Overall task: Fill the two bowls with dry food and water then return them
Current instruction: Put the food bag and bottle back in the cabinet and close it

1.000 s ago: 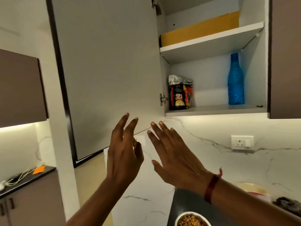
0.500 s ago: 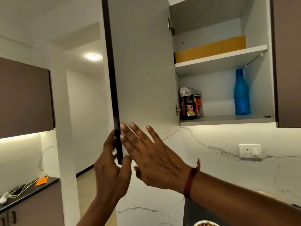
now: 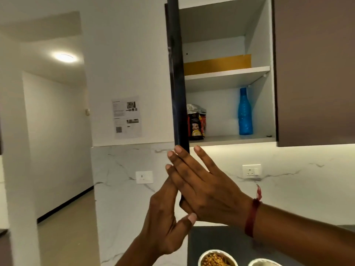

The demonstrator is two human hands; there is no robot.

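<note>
At the bottom edge, a steel bowl [image 3: 217, 259] of brown dry food stands on the dark counter [image 3: 221, 239]. Only the rim of a second steel bowl [image 3: 263, 263] shows to its right; its contents are hidden. In the wall cupboard above, a dry food bag [image 3: 196, 123] and a blue water bottle [image 3: 245, 112] stand on the lower shelf. The cupboard door [image 3: 178, 83] is seen edge-on. My right hand [image 3: 201, 189] is flat, its fingertips at the door's bottom corner. My left hand [image 3: 165, 223] is raised just behind it, fingers straight. Neither hand holds anything.
A yellow box [image 3: 217, 64] lies on the upper shelf. A brown cupboard door [image 3: 315, 73] hangs shut at the right. Two wall sockets [image 3: 251, 170] [image 3: 144, 177] sit in the marble backsplash. A printed sheet [image 3: 126, 117] is stuck to the wall, with a corridor at the left.
The cupboard door has swung from wide open to edge-on toward me. Both hands have come together under its lower corner. The view has shifted, bringing a second bowl into sight.
</note>
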